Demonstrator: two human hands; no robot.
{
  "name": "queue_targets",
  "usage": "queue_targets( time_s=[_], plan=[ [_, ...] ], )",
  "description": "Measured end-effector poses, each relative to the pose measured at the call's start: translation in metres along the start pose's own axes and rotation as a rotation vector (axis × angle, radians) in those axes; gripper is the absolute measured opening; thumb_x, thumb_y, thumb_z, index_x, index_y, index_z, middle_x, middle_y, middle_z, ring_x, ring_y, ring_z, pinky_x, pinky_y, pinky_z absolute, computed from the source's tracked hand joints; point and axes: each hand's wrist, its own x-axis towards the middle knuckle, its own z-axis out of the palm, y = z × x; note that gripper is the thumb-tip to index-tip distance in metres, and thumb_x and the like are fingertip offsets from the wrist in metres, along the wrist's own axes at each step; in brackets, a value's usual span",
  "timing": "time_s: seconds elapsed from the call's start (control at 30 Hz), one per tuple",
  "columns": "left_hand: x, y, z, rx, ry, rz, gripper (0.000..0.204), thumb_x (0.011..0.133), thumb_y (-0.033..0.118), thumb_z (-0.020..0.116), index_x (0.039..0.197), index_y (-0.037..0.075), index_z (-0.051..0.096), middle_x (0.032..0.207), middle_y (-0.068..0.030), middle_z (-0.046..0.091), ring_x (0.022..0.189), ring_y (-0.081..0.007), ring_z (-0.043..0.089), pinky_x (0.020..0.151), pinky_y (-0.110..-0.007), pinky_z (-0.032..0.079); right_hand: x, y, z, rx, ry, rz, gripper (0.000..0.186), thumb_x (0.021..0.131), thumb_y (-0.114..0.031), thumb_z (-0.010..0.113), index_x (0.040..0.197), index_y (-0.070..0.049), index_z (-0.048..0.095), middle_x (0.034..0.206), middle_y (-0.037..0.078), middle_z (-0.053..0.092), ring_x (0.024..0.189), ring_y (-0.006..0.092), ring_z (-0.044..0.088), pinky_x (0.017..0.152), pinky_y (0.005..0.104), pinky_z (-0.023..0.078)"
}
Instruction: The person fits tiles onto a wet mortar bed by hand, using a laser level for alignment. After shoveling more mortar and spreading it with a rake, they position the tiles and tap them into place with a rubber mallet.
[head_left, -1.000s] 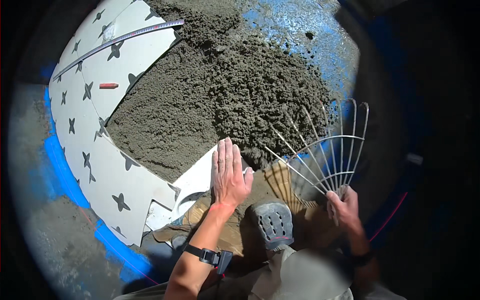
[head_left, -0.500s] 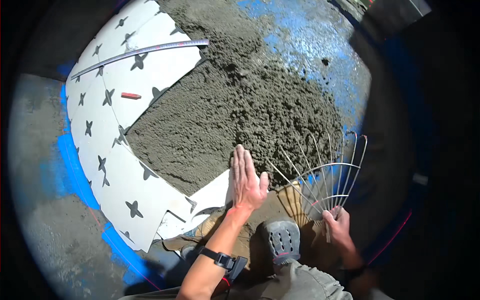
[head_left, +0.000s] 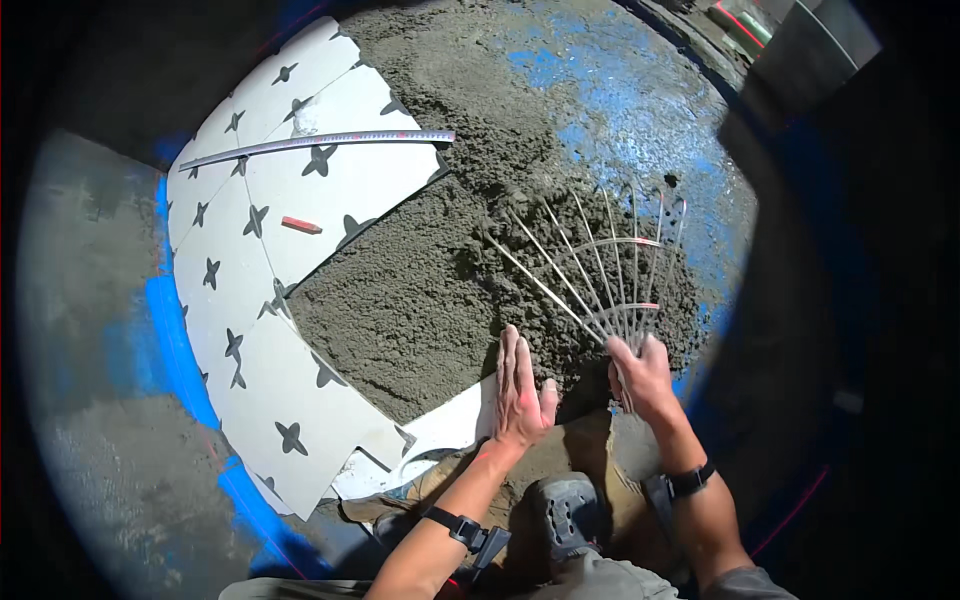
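Observation:
My right hand [head_left: 642, 375] grips a small wire fan rake [head_left: 610, 262] by its narrow end. The rake's tines spread over the grey, crumbly mortar bed [head_left: 400, 315]; whether their tips touch it I cannot tell. My left hand [head_left: 522, 395] lies with fingers stretched out at the near edge of the mortar, beside the white piece [head_left: 455, 420] there. Left of the bed, white tiles [head_left: 330, 235] with dark star-like marks are laid. A metal ruler [head_left: 320, 145] and a short red stick [head_left: 301, 226] rest on these tiles.
A blue-smeared floor [head_left: 650, 100] stretches behind the mortar. Blue strips [head_left: 180, 350] run along the left wall base. Below my hands are my grey shoe [head_left: 568, 508] and some brown cardboard-like material [head_left: 585, 445]. A flat grey panel [head_left: 810, 55] stands at the far right.
My right hand has moved the rake up and leftward, from beside the mortar to over it. My left hand remains flat at the near edge. The whole view has shifted slightly.

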Motion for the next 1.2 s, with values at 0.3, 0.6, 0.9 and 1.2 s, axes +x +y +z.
queue_targets(
  time_s=[0.3,0.6,0.9,1.2],
  plan=[
    [0.001,-0.029,-0.041,0.123,0.092,-0.040,0.073,0.100,0.023,0.053,0.159,-0.012,0.026,0.165,-0.0359,0.028,0.152,-0.0517,0.031,0.127,-0.056,0.024,-0.046,0.015,-0.027,0.073,0.080,0.036,0.035,0.102,-0.017,0.068,0.073,-0.007,0.052,0.058,-0.001,0.051,0.040,0.0134,0.051,0.037,0.0304,0.039],
    [0.005,-0.012,-0.026,0.085,-0.008,-0.054,0.072,0.098,0.023,0.059,0.157,-0.010,0.033,0.167,-0.0325,0.028,0.154,-0.0507,0.028,0.127,-0.054,0.026,0.022,-0.020,0.044,0.015,-0.069,0.012,0.035,0.102,-0.024,0.070,0.077,-0.007,0.054,0.058,0.003,0.057,0.041,0.0133,0.052,0.037,0.0297,0.040],
    [0.002,-0.003,-0.031,0.146,0.006,-0.059,0.078,0.090,0.013,0.065,0.157,-0.010,0.032,0.167,-0.0313,0.028,0.152,-0.0497,0.032,0.126,-0.052,0.030,0.026,-0.032,0.089,0.044,-0.064,-0.076,0.033,0.104,-0.021,0.066,0.076,-0.006,0.057,0.058,0.003,0.057,0.041,0.0127,0.053,0.038,0.0297,0.040],
    [-0.001,-0.010,-0.026,-0.023,0.266,-0.108,0.059,0.099,0.009,0.047,0.153,-0.013,0.040,0.160,-0.0318,0.041,0.149,-0.0467,0.041,0.126,-0.049,0.031,0.011,-0.031,0.062,-0.012,-0.090,-0.056,0.035,0.103,-0.024,0.068,0.075,-0.007,0.055,0.060,0.002,0.058,0.042,0.0120,0.052,0.039,0.0287,0.040]
  ],
)
